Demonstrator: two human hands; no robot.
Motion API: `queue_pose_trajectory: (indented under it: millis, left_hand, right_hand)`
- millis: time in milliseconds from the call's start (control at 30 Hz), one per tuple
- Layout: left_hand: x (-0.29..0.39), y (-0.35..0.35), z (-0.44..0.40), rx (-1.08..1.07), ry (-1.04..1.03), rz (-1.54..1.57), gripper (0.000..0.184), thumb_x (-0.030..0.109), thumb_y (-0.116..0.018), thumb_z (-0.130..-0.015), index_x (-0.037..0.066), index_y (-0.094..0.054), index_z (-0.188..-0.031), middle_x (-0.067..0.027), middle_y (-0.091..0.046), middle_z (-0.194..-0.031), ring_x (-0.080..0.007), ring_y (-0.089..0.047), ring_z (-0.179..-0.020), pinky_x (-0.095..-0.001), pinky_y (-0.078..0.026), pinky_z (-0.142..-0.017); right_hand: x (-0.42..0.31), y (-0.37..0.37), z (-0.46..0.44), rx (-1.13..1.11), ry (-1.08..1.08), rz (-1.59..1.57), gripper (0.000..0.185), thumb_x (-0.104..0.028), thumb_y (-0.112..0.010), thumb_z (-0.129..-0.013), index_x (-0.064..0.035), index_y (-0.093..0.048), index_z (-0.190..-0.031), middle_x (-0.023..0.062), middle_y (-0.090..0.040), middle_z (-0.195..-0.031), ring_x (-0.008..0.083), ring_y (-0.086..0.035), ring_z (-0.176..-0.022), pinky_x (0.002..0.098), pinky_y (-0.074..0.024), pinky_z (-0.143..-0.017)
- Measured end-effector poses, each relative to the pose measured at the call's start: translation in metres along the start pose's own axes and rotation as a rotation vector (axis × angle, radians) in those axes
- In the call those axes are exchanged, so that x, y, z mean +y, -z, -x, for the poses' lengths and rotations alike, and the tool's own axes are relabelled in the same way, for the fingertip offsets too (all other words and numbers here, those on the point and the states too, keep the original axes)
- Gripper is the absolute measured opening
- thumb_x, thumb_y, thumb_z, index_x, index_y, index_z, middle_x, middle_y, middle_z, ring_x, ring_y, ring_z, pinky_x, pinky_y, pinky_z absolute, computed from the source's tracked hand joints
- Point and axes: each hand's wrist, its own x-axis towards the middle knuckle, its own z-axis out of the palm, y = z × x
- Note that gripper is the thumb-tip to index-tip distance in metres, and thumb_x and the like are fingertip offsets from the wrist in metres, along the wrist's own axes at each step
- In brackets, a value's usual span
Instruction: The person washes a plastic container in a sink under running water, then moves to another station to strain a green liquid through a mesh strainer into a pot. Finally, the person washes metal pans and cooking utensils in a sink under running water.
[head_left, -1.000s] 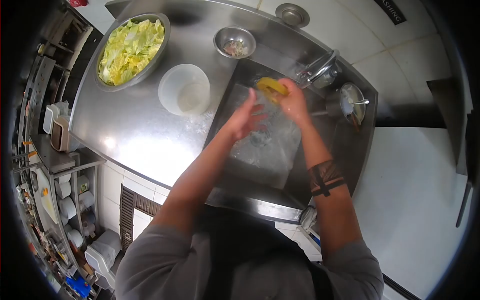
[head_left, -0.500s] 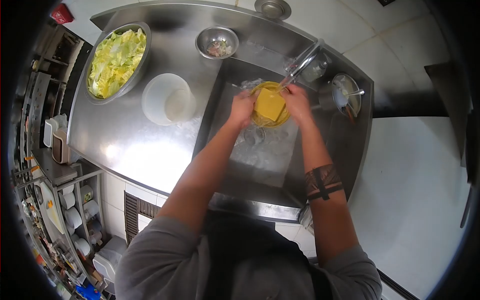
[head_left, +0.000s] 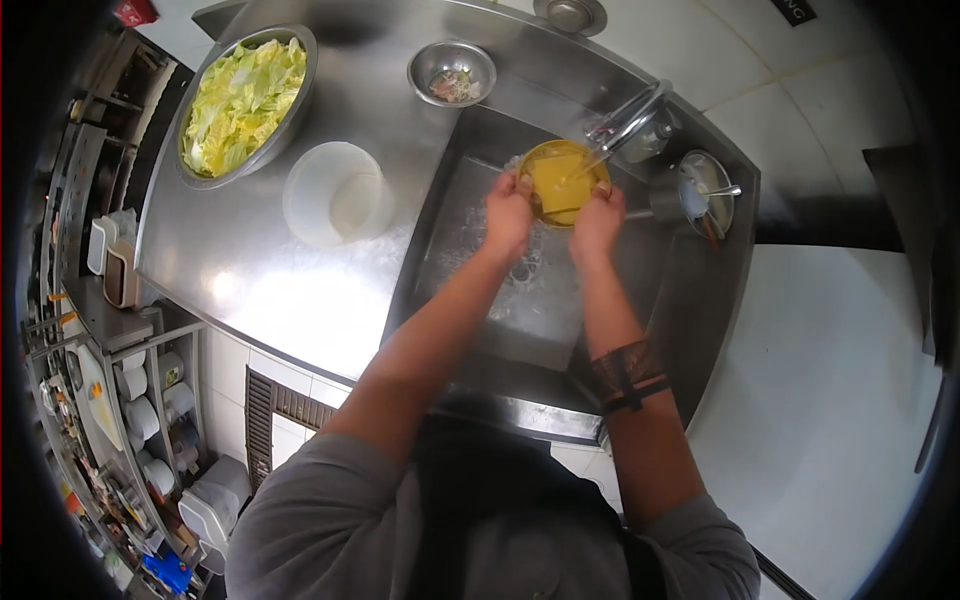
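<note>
Both of my hands hold a round yellow dish (head_left: 601, 168) over the sink (head_left: 530, 345), up by the tap (head_left: 632, 118). My left hand (head_left: 510, 215) is closed on its left side, thumb on the rim. The right side is gripped by my right hand (head_left: 600, 222), also with the thumb on the rim. Inside the dish lies a flat yellow square (head_left: 560, 188); whether it is a separate piece or part of the dish I cannot tell. The tap's spout ends just above it, and water seems to run onto it. Wet, foamy patches show on the sink floor.
Left of the sink, a translucent plastic tub (head_left: 325, 195) stands on the steel counter (head_left: 270, 270). A large steel bowl (head_left: 301, 110) of chopped cabbage (head_left: 245, 100) and a small steel bowl (head_left: 460, 62) with scraps stand farther back. A dish with a spoon (head_left: 705, 190) sits at the right rim.
My hands have raised the yellow dish and brought it slightly right, closer under the tap. It has tilted, and the foamy water on the sink floor has spread and thinned.
</note>
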Motion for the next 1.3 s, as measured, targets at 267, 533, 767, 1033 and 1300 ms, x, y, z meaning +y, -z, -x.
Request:
queue_pose_trajectory:
  millis: [267,533,767,1033,1300]
  left_hand:
    - [-0.020,0.038,-0.010,-0.044,0.337,0.239,0.034,0.012,-0.046,-0.105,0.002,-0.049,-0.138,-0.0125,-0.060,-0.130,-0.0252,-0.061,-0.116,-0.0425,-0.053,-0.097]
    - [-0.001,-0.020,-0.055,-0.183,-0.283,-1.200,0.026,0.010,-0.064,-0.082,0.002,-0.069,-0.107,-0.0264,-0.067,-0.116,-0.0390,-0.068,-0.104,-0.0460,-0.056,-0.088]
    - [0.049,-0.013,0.020,-0.409,-0.438,-1.465,0.041,0.007,-0.062,-0.079,0.010,-0.068,-0.119,-0.0211,-0.063,-0.113,-0.0421,-0.066,-0.101,-0.0497,-0.054,-0.088]
    - [-0.006,0.110,0.108,-0.522,-0.165,-1.651,0.038,0.008,-0.059,-0.081,0.013,-0.071,-0.116,-0.0154,-0.064,-0.110,-0.0361,-0.064,-0.107,-0.0482,-0.050,-0.095]
    - [0.018,0.153,0.173,-0.570,-0.276,-1.550,0.032,0.010,-0.059,-0.081,0.011,-0.071,-0.111,-0.0137,-0.063,-0.107,-0.0350,-0.063,-0.109,-0.0469,-0.050,-0.094]
  right_hand:
    - [0.017,-0.002,0.003,0.072,0.410,0.667,0.030,-0.016,-0.056,-0.102,0.0042,-0.058,-0.124,0.0147,-0.065,-0.113,0.0238,-0.065,-0.098,0.0361,-0.0523,-0.087]
    - [-0.073,-0.021,-0.023,-0.551,-0.168,-0.068,0.019,-0.014,-0.066,-0.095,0.0006,-0.070,-0.106,0.0069,-0.070,-0.094,0.0142,-0.064,-0.088,0.0288,-0.0503,-0.077]
    - [0.045,0.007,-0.127,-0.216,-0.144,0.070,0.027,-0.027,-0.064,-0.095,-0.0073,-0.069,-0.112,0.0049,-0.069,-0.102,0.0163,-0.063,-0.092,0.0337,-0.0490,-0.079]
    - [-0.014,0.022,-0.115,-0.241,-0.272,-0.235,0.038,-0.029,-0.063,-0.095,-0.0130,-0.061,-0.129,0.0049,-0.060,-0.119,0.0179,-0.056,-0.106,0.0409,-0.0466,-0.093]
    - [-0.004,0.026,-0.113,-0.236,-0.512,-0.542,0.044,-0.034,-0.067,-0.094,-0.0043,-0.055,-0.124,0.0113,-0.047,-0.136,0.0236,-0.048,-0.121,0.0453,-0.0467,-0.100]
